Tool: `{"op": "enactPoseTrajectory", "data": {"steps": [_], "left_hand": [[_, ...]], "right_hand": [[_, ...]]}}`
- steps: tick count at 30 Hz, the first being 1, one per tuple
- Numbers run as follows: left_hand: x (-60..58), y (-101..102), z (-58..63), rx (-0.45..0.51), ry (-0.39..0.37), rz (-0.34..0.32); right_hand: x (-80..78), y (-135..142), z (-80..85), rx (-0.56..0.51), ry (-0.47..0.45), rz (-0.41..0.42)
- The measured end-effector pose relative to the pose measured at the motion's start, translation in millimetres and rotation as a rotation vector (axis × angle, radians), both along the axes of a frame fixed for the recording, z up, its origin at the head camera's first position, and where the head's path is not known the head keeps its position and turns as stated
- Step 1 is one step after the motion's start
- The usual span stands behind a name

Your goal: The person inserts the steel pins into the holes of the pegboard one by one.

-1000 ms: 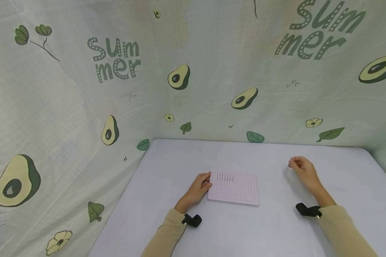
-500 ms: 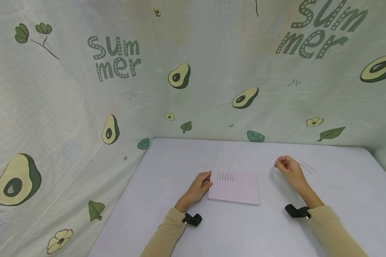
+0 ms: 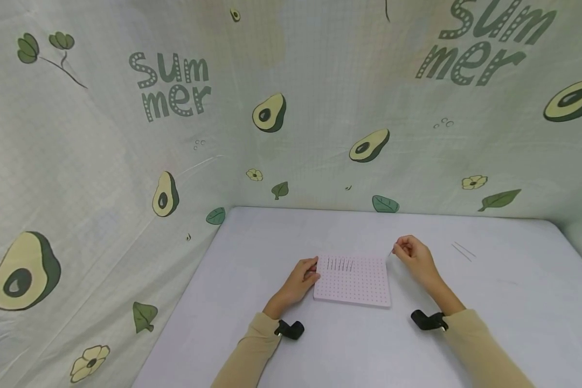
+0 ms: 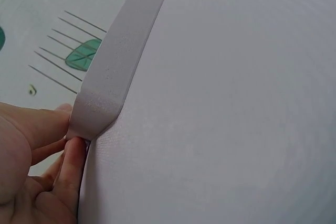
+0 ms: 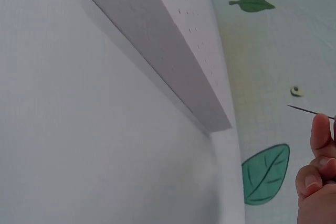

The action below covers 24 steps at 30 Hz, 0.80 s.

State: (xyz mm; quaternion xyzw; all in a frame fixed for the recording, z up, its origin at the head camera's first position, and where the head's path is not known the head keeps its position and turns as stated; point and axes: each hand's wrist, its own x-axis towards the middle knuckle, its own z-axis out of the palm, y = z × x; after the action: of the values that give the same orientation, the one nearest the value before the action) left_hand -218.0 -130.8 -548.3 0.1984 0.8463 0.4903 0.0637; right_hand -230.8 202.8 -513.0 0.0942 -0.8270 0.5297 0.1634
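Observation:
A pale pink foam-like board (image 3: 351, 288) dotted with a grid of small holes lies on the table. Several thin metal needles (image 3: 340, 264) stand upright in a row near its back left corner; they also show as long needles (image 4: 65, 59) in the left wrist view. My left hand (image 3: 297, 281) grips the board's left edge, thumb above and a finger low against the side. Beyond the board's back right corner, my right hand (image 3: 415, 262) pinches one thin needle (image 5: 302, 109) between thumb and index finger, its point sticking out. The needle is apart from the board.
Two loose needles (image 3: 463, 251) lie side by side on the white table (image 3: 349, 350), to the right of my right hand. A curtain (image 3: 320, 161) printed with avocados and leaves hangs behind the table and along its left side.
My right hand has moved left with the pinched needle, from the table's right part to near the board's back right corner, revealing the two loose needles. My left hand keeps its place.

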Motion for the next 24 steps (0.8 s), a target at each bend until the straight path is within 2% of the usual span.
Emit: {"op": "enactPoseTrajectory", "data": {"steps": [8,24], "left_hand": [[-0.5,-0.5,0.2,-0.010,-0.005,-0.005],[-1.9,-1.3,-1.3,0.036,-0.012,-0.002]], "right_hand": [[2.1,-26.1,-3.7,0.002,-0.022,0.088],[4.3,-59.7,-13.4,0.051,-0.029,0.171]]}}
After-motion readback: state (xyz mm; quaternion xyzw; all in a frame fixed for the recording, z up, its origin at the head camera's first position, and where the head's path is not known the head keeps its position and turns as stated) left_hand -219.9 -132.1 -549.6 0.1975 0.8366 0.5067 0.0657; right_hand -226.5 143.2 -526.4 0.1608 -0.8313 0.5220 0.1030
